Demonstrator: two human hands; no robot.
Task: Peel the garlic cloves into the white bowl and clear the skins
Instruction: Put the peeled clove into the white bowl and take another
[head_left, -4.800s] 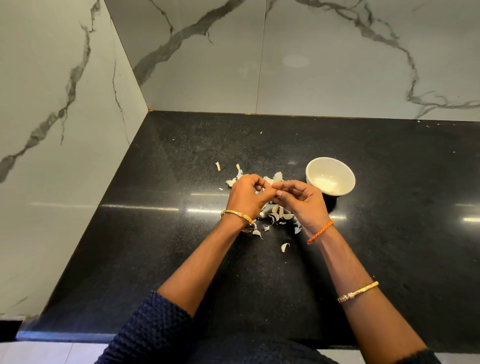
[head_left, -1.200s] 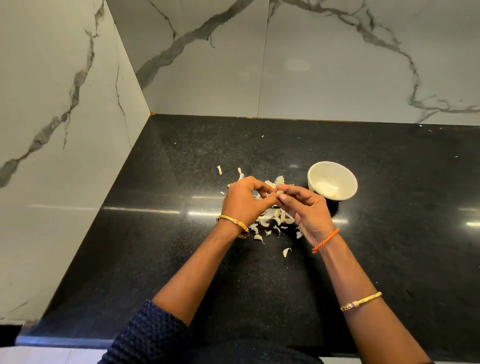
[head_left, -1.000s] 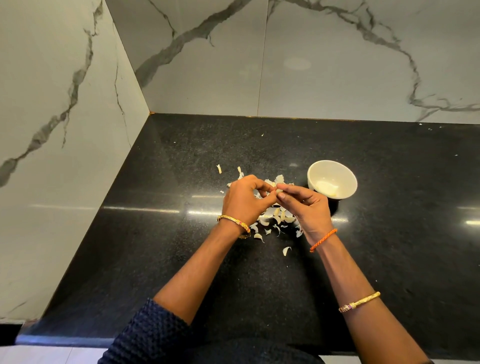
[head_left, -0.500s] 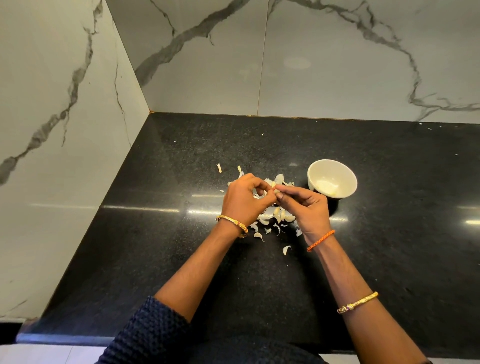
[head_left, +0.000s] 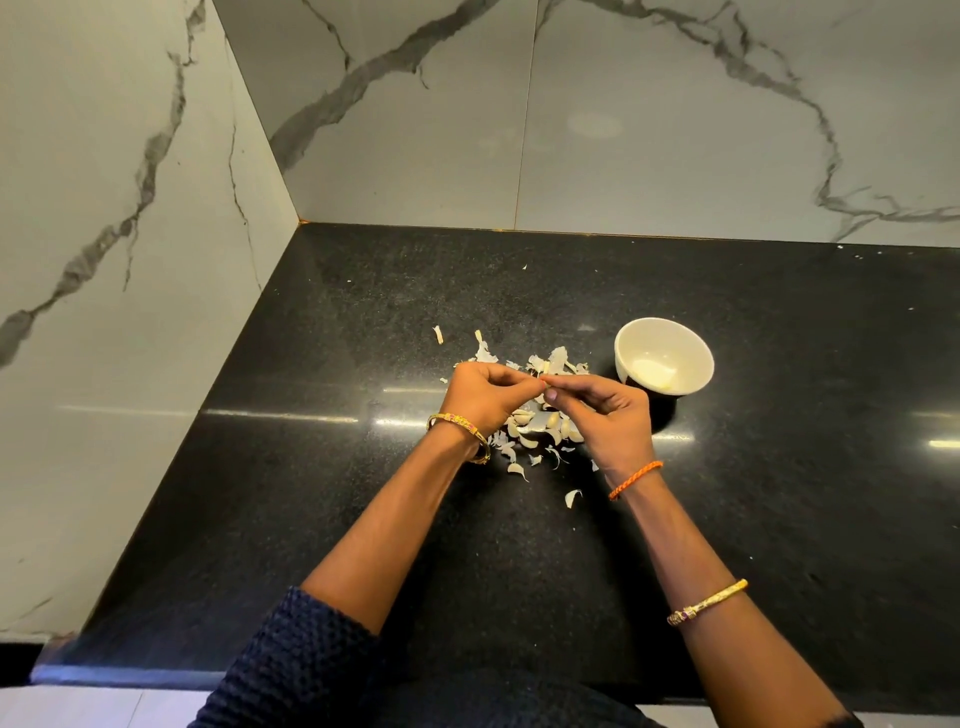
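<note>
Seen from a head-worn camera looking down, a person stands at a glossy black speckled stone countertop (head_left: 311, 467) set into a corner of white marble-patterned wall tiles (head_left: 675, 130) with grey veins. Both forearms reach forward, and the hands meet fingertip to fingertip above the counter. The left hand (head_left: 485, 397) has its fingers curled inward, thumb and forefinger pinched on something tiny at the meeting point; the right hand (head_left: 605, 415) likewise has thumb and forefinger pinched there, its other fingers curled loosely below. What they pinch is too small and too hidden to name with certainty. Directly beneath and just behind the hands lies a scattered heap of pale papery garlic skins and whole cloves (head_left: 535, 428), with stray flakes spread toward the person and toward the far left. Just to the right of the heap, near the right hand but not touching it, sits a small round white bowl (head_left: 696, 343), upright, holding a few pale peeled cloves (head_left: 654, 371) at its bottom. The left wrist carries a gold bangle (head_left: 460, 431), the right wrist an orange braided thread (head_left: 635, 479), and a second gold bangle (head_left: 707, 601) sits further up the right forearm. A dark blue knitted sleeve (head_left: 301, 660) covers the left upper arm.
</note>
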